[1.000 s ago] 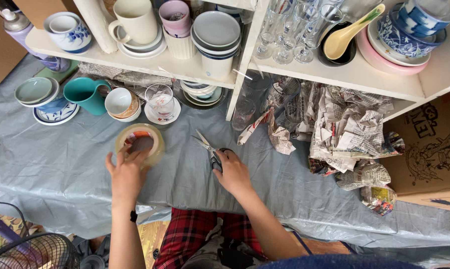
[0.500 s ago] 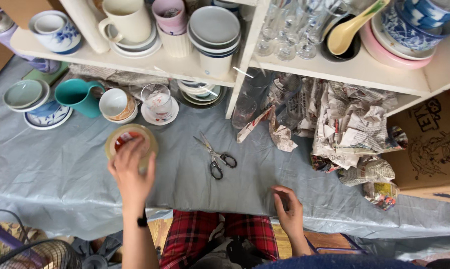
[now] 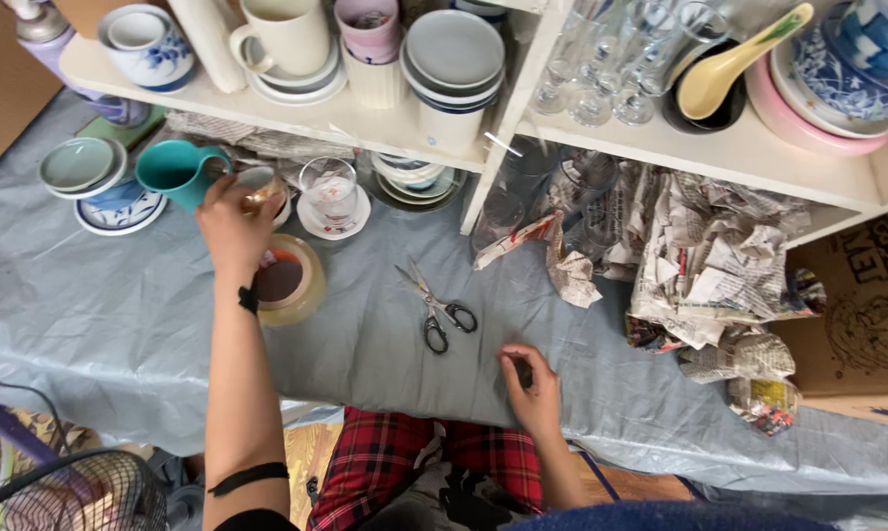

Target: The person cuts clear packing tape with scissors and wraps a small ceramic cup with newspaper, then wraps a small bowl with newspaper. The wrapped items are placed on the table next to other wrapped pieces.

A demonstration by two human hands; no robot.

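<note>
1. Left hand (image 3: 233, 228): reaches forward to the small white cup with a brown inside (image 3: 267, 189) beside the teal ceramic mug (image 3: 177, 173). The fingers are curled around the cup's rim; whether the cup is lifted off the cloth cannot be told.
2. Right hand (image 3: 532, 385): rests on the grey cloth sheet (image 3: 90, 324) near its front edge, fingers loosely bent, holding nothing.
3. Progress, as a judgement: wrapping is at an early stage. The crumpled sheets of newspaper (image 3: 710, 256) lie in a heap at the right, and every dish in view is bare.
4. Tools at rest: the roll of tan packing tape (image 3: 296, 290) lies flat just under the left wrist; the black-handled scissors (image 3: 439, 310) lie untouched, between the two hands.
5. Containers:
   - The teal mug appears empty.
   - The clear drinking glass (image 3: 328, 187) stands on a white saucer, empty.
   - The pale green plates (image 3: 75, 165) are stacked.
   - The large cream mug (image 3: 287, 34) stands on the white wooden shelf (image 3: 365, 120).
   - The pink-rimmed bowl holds a yellow ceramic spoon (image 3: 734, 64).
</note>
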